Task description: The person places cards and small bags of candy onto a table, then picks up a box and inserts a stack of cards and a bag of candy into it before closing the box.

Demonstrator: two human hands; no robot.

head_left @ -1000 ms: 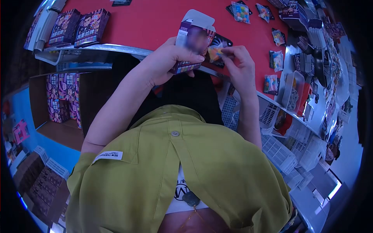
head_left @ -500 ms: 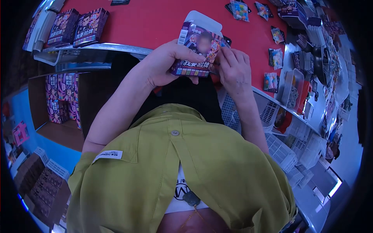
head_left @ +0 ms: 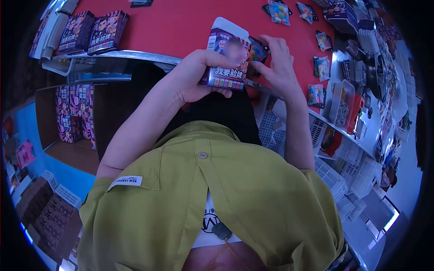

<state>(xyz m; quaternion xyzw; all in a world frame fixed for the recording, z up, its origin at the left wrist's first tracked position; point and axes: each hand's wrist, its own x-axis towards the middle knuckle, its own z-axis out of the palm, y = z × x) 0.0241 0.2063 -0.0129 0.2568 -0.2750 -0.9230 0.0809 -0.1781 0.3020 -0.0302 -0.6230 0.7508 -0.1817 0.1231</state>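
My left hand (head_left: pixel 199 74) grips a purple printed carton (head_left: pixel 229 77), its thumb across the front and its fingers behind. The carton's white top flap (head_left: pixel 230 27) stands up, unfolded. To the right of the carton, my right hand (head_left: pixel 281 67) has its thumb and fingers apart. Between that hand and the carton is a small packet of coloured sweets with a dark card (head_left: pixel 257 50); part of it is hidden behind the carton. Whether the fingers touch the packet is hard to make out.
Purple cartons (head_left: pixel 106 34) stand at the red table's (head_left: pixel 167 27) left edge. More fill part of an open cardboard box (head_left: pixel 68 151) below. Sweet packets (head_left: pixel 322 68) line the table's right side, near a clear plastic tub (head_left: pixel 341 104). White plastic baskets (head_left: pixel 327 174) are lower right.
My right hand has moved slightly up and right from the carton's side, and its fingers have spread. More of the sweet packet now shows. The carton has shifted slightly left in my left hand.
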